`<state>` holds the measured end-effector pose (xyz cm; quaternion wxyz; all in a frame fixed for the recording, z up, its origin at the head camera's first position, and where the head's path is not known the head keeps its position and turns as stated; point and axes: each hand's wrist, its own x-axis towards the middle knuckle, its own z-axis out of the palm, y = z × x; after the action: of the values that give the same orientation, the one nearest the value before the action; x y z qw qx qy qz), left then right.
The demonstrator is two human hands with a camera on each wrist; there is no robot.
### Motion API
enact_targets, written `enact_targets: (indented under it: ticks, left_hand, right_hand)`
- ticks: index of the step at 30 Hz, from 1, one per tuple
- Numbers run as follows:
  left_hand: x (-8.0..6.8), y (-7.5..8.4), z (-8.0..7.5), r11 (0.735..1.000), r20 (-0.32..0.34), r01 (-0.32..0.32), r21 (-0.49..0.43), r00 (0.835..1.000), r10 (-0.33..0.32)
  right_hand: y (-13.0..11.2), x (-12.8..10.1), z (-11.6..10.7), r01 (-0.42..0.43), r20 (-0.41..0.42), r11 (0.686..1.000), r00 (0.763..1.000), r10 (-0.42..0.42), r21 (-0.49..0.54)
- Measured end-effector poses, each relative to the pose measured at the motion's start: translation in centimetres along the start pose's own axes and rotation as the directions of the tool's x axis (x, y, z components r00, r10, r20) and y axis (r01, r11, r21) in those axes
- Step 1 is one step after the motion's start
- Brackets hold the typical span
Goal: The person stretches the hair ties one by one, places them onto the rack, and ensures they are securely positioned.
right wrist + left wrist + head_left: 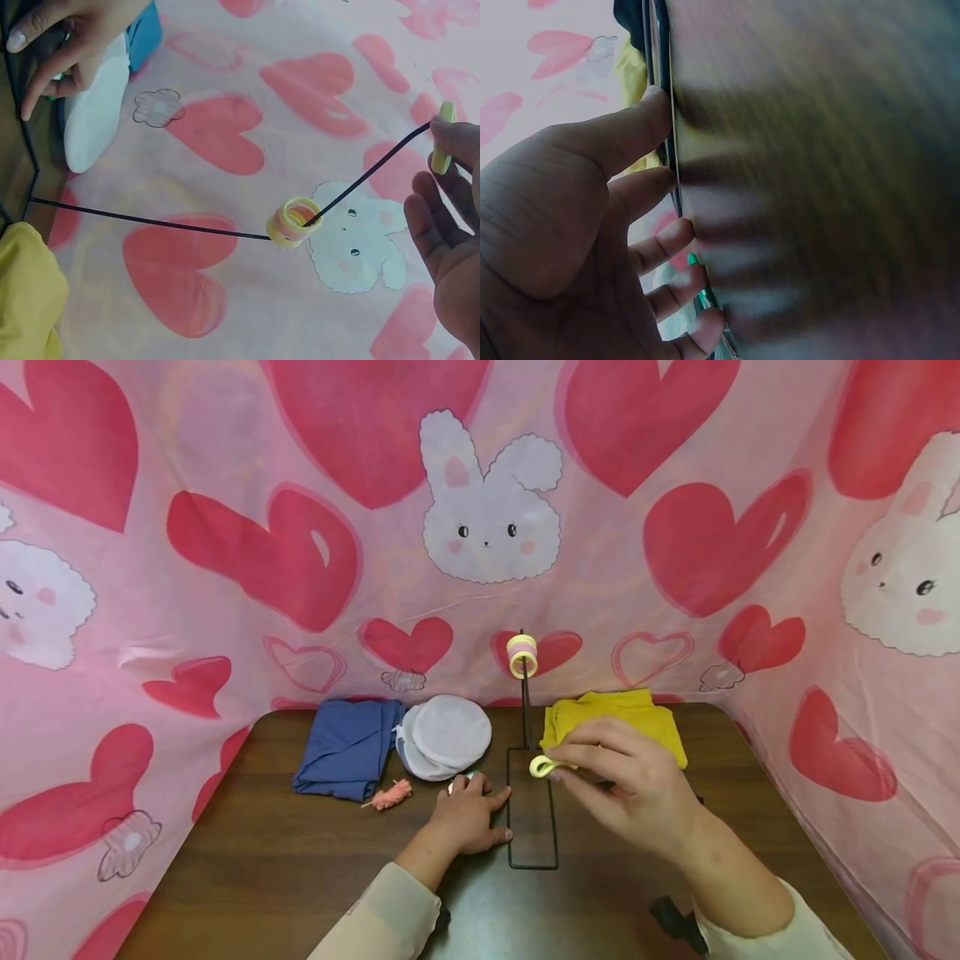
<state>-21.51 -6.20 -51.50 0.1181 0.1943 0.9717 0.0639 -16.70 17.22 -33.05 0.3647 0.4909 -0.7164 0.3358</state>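
Observation:
My right hand pinches a pale yellow ring just above the table, beside the black wire stand. The stand's upright rod carries stacked yellow and pink rings near its top. In the right wrist view the held ring shows edge-on at my fingertips, close to the rod's tip. My left hand rests flat on the table, with its fingers against the stand's wire base. A small green item peeks out by those fingers.
A folded blue cloth, round white pads and an orange fuzzy piece lie left of the stand. A folded yellow cloth lies behind my right hand. Pink heart-print fabric walls in the brown table.

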Motion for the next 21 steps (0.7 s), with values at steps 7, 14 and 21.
enact_targets:
  ticks: [7,14,21]
  left_hand:
    - [0.0,0.0,-0.1,1.0,-0.003,-0.003,0.007,1.0,0.003]
    - [-0.2,0.1,-0.2,1.0,-0.007,-0.002,0.005,1.0,0.002]
    - [-0.2,0.1,-0.1,1.0,-0.007,-0.003,0.002,1.0,0.003]
  right_hand:
    - [0.0,0.3,0.3,-0.052,0.0,0.996,0.999,0.052,-0.07]
    - [0.5,0.3,0.7,-0.102,0.016,0.989,0.994,0.104,-0.104]
    - [2.1,0.1,1.2,-0.203,0.059,0.971,0.976,0.212,-0.128]
